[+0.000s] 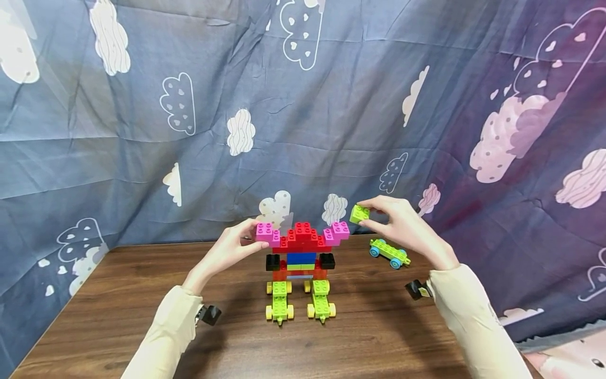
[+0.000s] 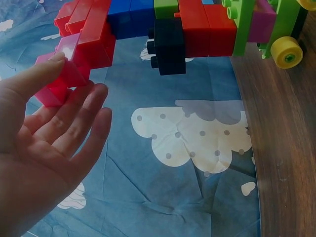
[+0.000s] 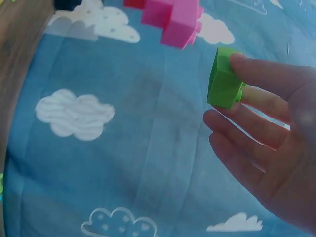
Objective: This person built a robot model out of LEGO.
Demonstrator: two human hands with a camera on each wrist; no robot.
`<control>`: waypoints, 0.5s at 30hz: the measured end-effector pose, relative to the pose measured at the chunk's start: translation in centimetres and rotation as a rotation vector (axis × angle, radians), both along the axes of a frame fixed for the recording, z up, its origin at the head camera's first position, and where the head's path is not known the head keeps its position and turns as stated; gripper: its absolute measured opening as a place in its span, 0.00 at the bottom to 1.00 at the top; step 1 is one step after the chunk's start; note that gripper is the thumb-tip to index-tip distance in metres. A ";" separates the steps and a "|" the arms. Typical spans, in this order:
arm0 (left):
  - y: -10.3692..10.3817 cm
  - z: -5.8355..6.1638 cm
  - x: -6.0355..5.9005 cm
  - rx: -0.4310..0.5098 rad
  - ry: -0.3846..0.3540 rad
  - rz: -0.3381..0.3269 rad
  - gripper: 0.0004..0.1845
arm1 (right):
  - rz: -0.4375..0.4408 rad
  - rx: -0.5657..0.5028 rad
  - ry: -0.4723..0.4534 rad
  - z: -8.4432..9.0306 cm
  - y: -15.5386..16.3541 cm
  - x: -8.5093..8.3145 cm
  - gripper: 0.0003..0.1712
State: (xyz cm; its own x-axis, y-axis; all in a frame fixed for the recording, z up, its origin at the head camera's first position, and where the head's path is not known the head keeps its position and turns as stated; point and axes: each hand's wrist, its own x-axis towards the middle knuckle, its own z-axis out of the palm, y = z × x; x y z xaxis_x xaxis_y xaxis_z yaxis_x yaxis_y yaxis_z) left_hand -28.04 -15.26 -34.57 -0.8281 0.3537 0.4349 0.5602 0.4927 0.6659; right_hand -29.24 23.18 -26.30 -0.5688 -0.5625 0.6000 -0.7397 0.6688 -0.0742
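A figure built of toy bricks (image 1: 303, 242) stands upright on the table, with red, blue and black bricks in its body. Its feet are two lime-green wheeled bases with yellow wheels. At its upper left end, my left hand (image 1: 235, 239) pinches a pink brick (image 2: 64, 74) between thumb and fingers. My right hand (image 1: 395, 218) holds a lime-green brick (image 3: 226, 79) in the air, its studs towards the palm in the right wrist view. That brick is apart from the pink brick (image 1: 340, 230) at the figure's upper right end.
A lime-green wheeled base (image 1: 389, 252) with blue wheels stands on the table to the right, below the right hand. Behind the brown wooden table (image 1: 246, 347) hangs a blue-grey cloth (image 1: 213, 173) with a cloud pattern.
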 end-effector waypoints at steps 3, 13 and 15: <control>0.0 -0.1 0.0 0.001 -0.006 0.005 0.23 | 0.030 0.007 -0.015 0.4 -1.2 -0.1 0.21; 0.1 0.0 0.1 0.012 -0.027 0.021 0.23 | 0.106 0.038 -0.153 1.5 -5.3 -0.2 0.23; 0.2 -0.1 0.1 0.018 -0.028 0.020 0.22 | 0.122 0.043 -0.180 1.5 -6.0 -0.4 0.23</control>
